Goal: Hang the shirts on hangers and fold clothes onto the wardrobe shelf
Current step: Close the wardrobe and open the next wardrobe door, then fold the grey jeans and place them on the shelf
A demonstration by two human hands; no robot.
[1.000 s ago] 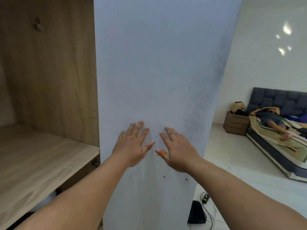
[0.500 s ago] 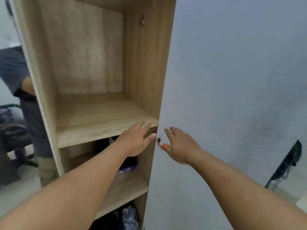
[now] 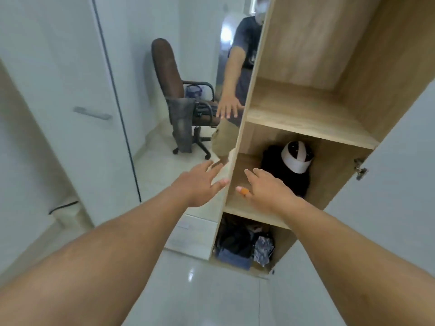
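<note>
Hands now lower; left hand (image 3: pixel 200 182) beside wardrobe (image 3: pixel 306 114) edge, right hand (image 3: pixel 268 187) before middle shelf; fingers spread, empty.

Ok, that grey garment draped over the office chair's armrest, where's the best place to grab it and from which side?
Take the grey garment at its top fold, where it bends over the armrest, coming from above on the chair's open front side. It hangs doubled in a long drape, so a pinch at the fold should lift both halves together. Both hands, left and right, are open and free.
</note>
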